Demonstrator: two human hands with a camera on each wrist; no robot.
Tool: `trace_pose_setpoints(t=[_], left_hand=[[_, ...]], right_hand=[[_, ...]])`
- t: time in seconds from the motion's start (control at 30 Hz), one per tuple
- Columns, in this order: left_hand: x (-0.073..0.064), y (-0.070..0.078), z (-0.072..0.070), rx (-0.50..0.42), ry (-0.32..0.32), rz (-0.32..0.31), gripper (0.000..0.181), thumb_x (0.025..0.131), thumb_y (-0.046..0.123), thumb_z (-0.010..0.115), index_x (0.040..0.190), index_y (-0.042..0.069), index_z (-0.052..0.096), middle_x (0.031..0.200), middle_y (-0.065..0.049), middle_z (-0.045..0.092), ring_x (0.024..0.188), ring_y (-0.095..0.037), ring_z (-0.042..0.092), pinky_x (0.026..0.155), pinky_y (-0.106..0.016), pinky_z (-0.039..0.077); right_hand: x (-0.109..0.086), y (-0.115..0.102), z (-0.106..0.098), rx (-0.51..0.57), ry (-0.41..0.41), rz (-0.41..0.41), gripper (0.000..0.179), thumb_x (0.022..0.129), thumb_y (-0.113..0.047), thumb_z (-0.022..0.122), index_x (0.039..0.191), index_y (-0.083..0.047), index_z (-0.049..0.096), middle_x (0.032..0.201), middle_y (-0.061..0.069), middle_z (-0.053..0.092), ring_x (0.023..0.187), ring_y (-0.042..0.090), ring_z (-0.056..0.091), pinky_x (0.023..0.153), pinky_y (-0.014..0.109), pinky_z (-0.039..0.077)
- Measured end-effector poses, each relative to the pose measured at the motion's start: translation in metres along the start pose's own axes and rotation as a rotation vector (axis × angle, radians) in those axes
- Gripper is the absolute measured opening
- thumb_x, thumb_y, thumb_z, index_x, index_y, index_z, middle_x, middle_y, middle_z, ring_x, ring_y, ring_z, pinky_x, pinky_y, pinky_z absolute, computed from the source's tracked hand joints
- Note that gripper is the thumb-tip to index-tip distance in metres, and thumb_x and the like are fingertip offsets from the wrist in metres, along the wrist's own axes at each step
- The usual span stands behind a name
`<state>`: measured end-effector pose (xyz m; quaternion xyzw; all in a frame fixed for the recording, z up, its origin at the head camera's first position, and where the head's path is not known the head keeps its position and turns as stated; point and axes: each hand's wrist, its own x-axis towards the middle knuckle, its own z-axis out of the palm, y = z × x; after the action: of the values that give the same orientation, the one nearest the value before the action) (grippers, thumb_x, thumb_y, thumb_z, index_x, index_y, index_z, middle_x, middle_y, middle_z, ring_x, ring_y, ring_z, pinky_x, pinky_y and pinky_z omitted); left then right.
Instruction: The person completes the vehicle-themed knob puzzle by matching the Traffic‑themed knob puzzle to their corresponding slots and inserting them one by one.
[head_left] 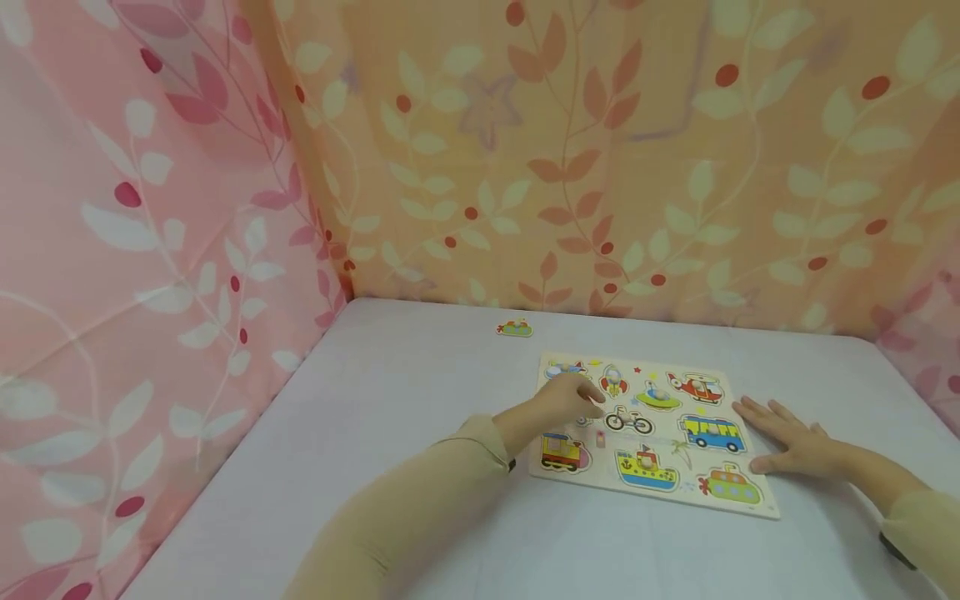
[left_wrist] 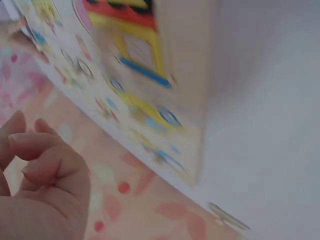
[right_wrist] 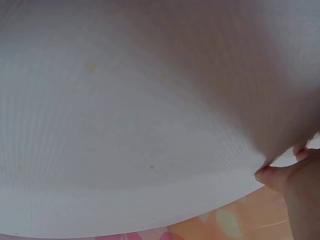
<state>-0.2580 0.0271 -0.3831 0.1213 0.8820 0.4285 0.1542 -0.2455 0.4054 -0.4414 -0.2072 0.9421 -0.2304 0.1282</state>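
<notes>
A wooden knob puzzle board (head_left: 600, 477) with vehicle pictures lies on the table. Over its left part hovers my left hand (head_left: 558, 402), close to the bicycle piece (head_left: 630, 422). In the left wrist view the fingers of this left hand (left_wrist: 50, 185) are loosely bent, with nothing visible between them. My right hand (head_left: 806, 446), fingers spread, rests at the board's right edge by the bus piece (head_left: 712, 433). A green submarine piece (head_left: 515, 328) lies off the board, behind it. On the board's front right corner there is a matching submarine picture (head_left: 730, 485).
The table (head_left: 360, 400) has a white cloth. Patterned curtains (head_left: 465, 167) hang behind it and along the left side (head_left: 150, 250). Other pieces on the board include a train (head_left: 562, 454), a ship (head_left: 647, 468) and a helicopter (head_left: 701, 387).
</notes>
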Motion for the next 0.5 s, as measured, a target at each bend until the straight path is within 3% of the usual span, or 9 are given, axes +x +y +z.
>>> trace_pose_setpoints(t=[0.13, 0.23, 0.5], left_hand=[[0.012, -0.019, -0.031, -0.008, 0.051, 0.070, 0.018, 0.087, 0.012, 0.073, 0.105, 0.006, 0.073, 0.092, 0.001, 0.063, 0.083, -0.010, 0.053, 0.074, -0.022, 0.045], [0.022, -0.036, -0.051, 0.002, 0.105, 0.078, 0.020, 0.089, 0.015, 0.072, 0.107, 0.006, 0.072, 0.098, -0.001, 0.064, 0.088, -0.012, 0.053, 0.077, -0.023, 0.045], [0.048, -0.084, -0.092, 0.000, 0.218, -0.011, 0.025, 0.093, 0.018, 0.067, 0.114, 0.004, 0.068, 0.103, -0.006, 0.062, 0.095, -0.019, 0.055, 0.081, -0.029, 0.047]], right_hand=[[0.001, 0.001, 0.002, -0.004, 0.000, 0.003, 0.094, 0.084, -0.035, 0.071, 0.154, -0.008, 0.013, 0.154, 0.032, 0.005, 0.134, 0.061, -0.007, 0.082, 0.085, -0.004], [0.000, 0.003, 0.002, -0.016, 0.007, -0.006, 0.095, 0.084, -0.035, 0.072, 0.155, -0.009, 0.012, 0.154, 0.032, 0.005, 0.134, 0.062, -0.007, 0.081, 0.086, -0.003], [0.001, 0.003, 0.003, -0.009, 0.002, -0.002, 0.097, 0.084, -0.034, 0.071, 0.156, -0.014, 0.009, 0.154, 0.032, 0.004, 0.133, 0.062, -0.008, 0.081, 0.086, -0.003]])
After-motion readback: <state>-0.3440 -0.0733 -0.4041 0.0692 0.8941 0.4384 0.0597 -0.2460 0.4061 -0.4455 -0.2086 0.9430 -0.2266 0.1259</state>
